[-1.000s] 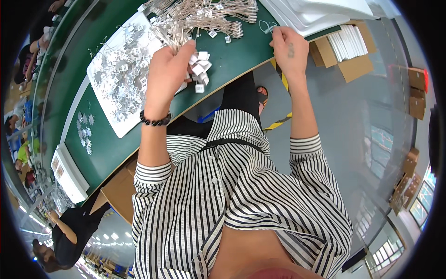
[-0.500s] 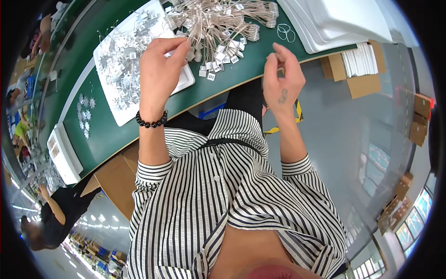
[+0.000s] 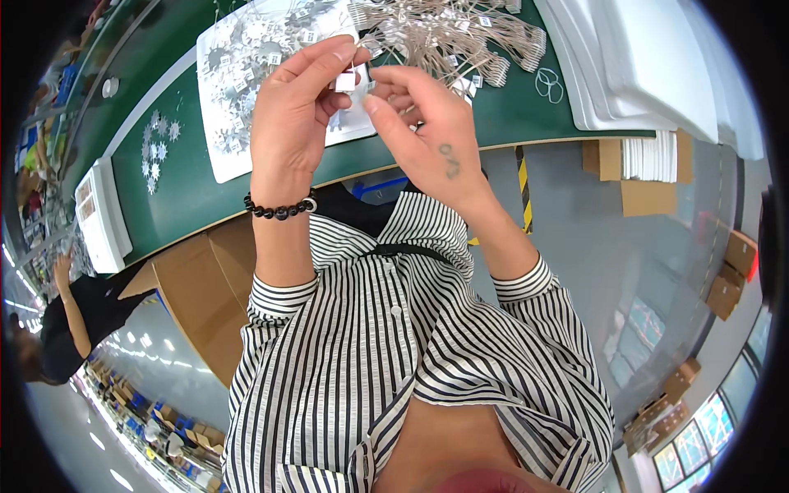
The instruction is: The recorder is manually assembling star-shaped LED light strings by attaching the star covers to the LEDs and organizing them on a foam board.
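Observation:
My left hand (image 3: 300,99) is closed in a pinch on a thin cord with a small white tag (image 3: 345,82) hanging below the fingertips. Close beside the tag on its right is my right hand (image 3: 431,123), thumb and forefinger apart, the other fingers partly curled. Whether its fingertips touch the tag is hard to make out. Behind my left hand, a white tray (image 3: 233,168) bears a heap of silvery snowflake-shaped pieces (image 3: 238,90) with tags. Bundles of tan cords with white tags (image 3: 444,37) lie beyond my right hand.
Loose snowflake pieces (image 3: 154,148) lie on the green table (image 3: 185,201) at left, near a white box (image 3: 100,215). Pale rubber bands (image 3: 549,85) and stacked white trays (image 3: 625,74) are at right. Open cartons (image 3: 649,197) stand below. Another person (image 3: 70,320) is at far left.
My right hand has moved left to meet my left hand, which has risen slightly in the picture. The white tag now shows hanging from the left fingers. The whole view has shifted a little.

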Demonstrator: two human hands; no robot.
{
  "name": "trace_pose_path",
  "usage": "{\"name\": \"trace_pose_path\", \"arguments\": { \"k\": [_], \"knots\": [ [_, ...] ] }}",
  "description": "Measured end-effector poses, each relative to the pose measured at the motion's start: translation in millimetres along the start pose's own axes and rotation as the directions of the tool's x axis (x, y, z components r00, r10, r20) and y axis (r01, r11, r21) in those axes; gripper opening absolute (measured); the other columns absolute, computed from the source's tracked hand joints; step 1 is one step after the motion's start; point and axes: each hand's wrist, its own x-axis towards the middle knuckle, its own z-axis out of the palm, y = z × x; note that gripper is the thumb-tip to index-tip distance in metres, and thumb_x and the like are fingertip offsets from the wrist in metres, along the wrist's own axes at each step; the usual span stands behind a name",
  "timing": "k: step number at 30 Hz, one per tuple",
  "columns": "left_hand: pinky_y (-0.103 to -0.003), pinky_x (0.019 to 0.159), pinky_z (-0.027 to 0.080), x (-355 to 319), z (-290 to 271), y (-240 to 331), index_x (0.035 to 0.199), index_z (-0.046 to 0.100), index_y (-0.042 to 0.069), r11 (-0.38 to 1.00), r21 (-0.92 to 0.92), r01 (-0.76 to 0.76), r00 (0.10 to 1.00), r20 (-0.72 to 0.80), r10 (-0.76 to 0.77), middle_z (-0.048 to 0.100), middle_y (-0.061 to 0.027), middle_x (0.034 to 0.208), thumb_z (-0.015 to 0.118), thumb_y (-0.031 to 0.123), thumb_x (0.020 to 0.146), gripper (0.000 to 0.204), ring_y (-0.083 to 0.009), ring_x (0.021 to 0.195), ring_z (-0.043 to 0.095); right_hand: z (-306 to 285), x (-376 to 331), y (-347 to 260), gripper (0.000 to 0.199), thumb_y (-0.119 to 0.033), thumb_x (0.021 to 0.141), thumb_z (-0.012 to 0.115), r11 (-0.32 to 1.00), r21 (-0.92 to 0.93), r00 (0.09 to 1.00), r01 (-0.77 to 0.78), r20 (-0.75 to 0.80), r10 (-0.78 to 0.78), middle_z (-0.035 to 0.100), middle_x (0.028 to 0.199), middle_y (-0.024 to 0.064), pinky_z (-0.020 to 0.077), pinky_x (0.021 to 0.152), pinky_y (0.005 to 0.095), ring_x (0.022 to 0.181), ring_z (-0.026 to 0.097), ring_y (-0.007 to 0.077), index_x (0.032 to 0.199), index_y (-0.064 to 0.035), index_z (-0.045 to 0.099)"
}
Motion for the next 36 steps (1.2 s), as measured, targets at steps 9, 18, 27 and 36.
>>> {"name": "trace_pose_path", "arguments": {
  "k": [9, 18, 27, 36],
  "knots": [
    [-0.018, 0.062, 0.048, -22, -4, 9, 0.112, 0.073, -0.003, 0.973, 0.180, -0.147, 0.971, -0.160, 0.177, 0.076, -0.0114, 0.098, 0.072, 0.010, 0.092, 0.024, -0.0087, 0.079, 0.064, -2, 38, 31, 0.039, -0.007, 0.092, 0.066, 0.997, 0.021, 0.991, -0.068, -0.114, 0.070, 0.068, 0.118, 0.0161, 0.0538, 0.078, 0.0273, 0.088, 0.064, 0.0181, 0.130, 0.0034, 0.060],
    [-0.024, 0.065, 0.051, -25, 12, -5, 0.100, 0.076, 0.002, 0.709, 0.566, -0.420, 0.814, -0.109, 0.570, 0.075, -0.0042, 0.086, 0.072, 0.010, 0.087, 0.015, -0.0110, 0.071, 0.063, 5, 29, 32, 0.044, -0.003, 0.090, 0.062, 0.951, -0.299, 0.985, 0.075, -0.126, -0.117, 0.067, 0.122, 0.0170, 0.0542, 0.077, 0.0269, 0.089, 0.065, 0.0178, 0.134, 0.0024, 0.057],
    [-0.026, 0.065, 0.051, -15, -11, -6, 0.097, 0.077, 0.003, 0.641, 0.660, -0.393, 0.878, 0.063, 0.474, 0.076, -0.0049, 0.082, 0.069, 0.010, 0.086, 0.015, -0.0160, 0.068, 0.066, -2, 25, 40, 0.041, 0.000, 0.090, 0.058, 0.989, -0.127, 0.987, -0.070, -0.154, 0.050, 0.070, 0.106, 0.0141, 0.0530, 0.071, 0.0253, 0.083, 0.065, 0.0157, 0.131, -0.0010, 0.061],
    [-0.025, 0.068, 0.052, -10, -25, -1, 0.100, 0.075, 0.001, 0.714, 0.601, -0.359, 0.913, 0.066, 0.404, 0.077, -0.0071, 0.090, 0.072, 0.010, 0.087, 0.017, -0.0129, 0.076, 0.067, 16, 15, 3, 0.030, 0.000, 0.094, 0.056, 0.999, -0.011, 0.966, -0.051, -0.254, 0.046, 0.071, 0.101, 0.0108, 0.0532, 0.071, 0.0244, 0.080, 0.065, 0.0144, 0.123, 0.0017, 0.063]
  ]
}}
